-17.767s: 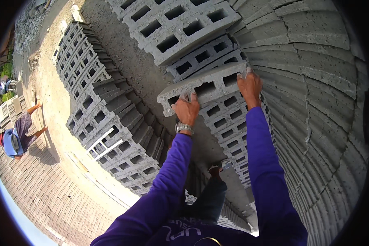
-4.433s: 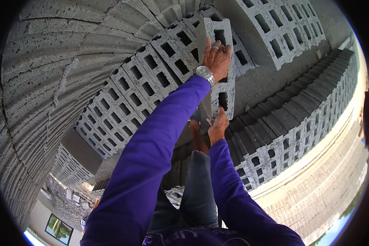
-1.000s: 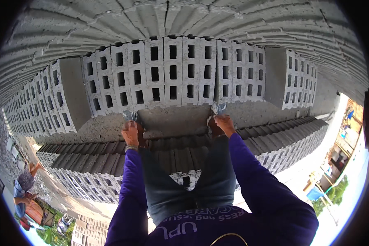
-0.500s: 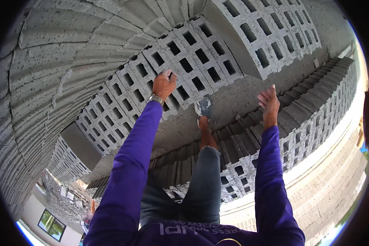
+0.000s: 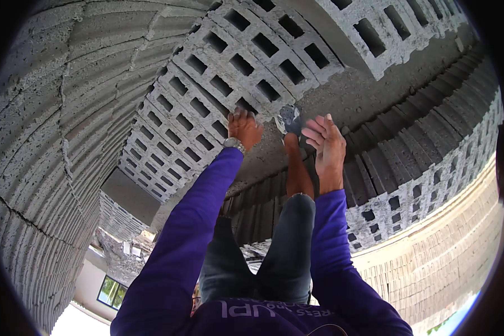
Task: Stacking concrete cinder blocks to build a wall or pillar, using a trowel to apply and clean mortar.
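Observation:
Grey hollow concrete blocks point(image 5: 229, 73) stand stacked on my left, with rows of rectangular holes facing me. My left hand point(image 5: 246, 130) is at the lower edge of this stack, close to a dark hole; its fingers are apart, and whether the tips touch the block I cannot tell. A narrow dark gap runs between two blocks just above that hand. My right hand point(image 5: 327, 143) hangs in the air right of my shoe point(image 5: 288, 117). Its fingers are spread, with nothing in them.
A low row of ridged concrete blocks point(image 5: 397, 151) runs along my right, beside my leg. Further blocks point(image 5: 392, 28) jut out at the upper right. A tall block stack point(image 5: 33, 140) rises at the left. Dusty ground point(image 5: 341, 103) lies between the rows.
My left hand has come down from the block face to the stack's lower edge. My right hand has moved left, nearer to my left hand. The view has shifted over the stacks.

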The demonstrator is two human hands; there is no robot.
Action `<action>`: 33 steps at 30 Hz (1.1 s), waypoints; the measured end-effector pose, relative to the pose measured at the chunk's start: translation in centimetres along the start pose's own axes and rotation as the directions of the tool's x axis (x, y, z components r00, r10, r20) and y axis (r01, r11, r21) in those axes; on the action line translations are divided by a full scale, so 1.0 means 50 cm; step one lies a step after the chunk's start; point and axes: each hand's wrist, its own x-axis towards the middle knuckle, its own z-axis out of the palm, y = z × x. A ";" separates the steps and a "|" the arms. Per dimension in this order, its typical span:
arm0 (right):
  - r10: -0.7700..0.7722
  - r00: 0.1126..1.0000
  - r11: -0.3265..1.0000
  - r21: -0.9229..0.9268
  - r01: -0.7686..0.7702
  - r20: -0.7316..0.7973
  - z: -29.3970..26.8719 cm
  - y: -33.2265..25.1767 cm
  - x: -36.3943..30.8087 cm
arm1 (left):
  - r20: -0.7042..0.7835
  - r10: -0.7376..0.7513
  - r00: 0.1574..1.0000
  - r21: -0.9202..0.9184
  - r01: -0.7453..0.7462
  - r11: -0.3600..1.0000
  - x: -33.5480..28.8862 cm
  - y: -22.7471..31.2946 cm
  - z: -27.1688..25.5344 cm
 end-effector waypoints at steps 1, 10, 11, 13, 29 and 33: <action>0.005 1.000 1.000 0.011 -0.005 0.007 0.023 0.040 -0.007 | -0.176 0.231 0.957 0.167 -0.202 0.965 -0.018 -0.009 0.026; -0.100 0.988 0.943 -0.307 0.131 0.114 0.132 0.164 -0.023 | -0.195 0.195 0.961 0.021 -0.195 0.981 0.025 -0.017 0.128; -0.066 0.991 0.940 -0.327 0.101 0.117 0.143 0.185 -0.024 | -0.194 0.188 0.963 0.018 -0.188 0.982 0.014 -0.025 0.132; -0.030 0.988 0.898 -0.431 0.092 0.148 0.174 0.195 -0.035 | -0.214 0.210 0.954 0.062 -0.201 0.978 0.013 -0.033 0.141; -0.029 0.980 0.929 -0.357 0.100 0.198 0.154 0.164 -0.011 | 0.006 0.229 0.973 -0.028 -0.229 0.973 -0.015 -0.056 0.098; -0.073 0.973 0.945 -0.296 0.138 0.219 0.160 0.163 -0.013 | -0.056 0.259 0.964 -0.022 -0.260 0.965 -0.010 -0.063 0.098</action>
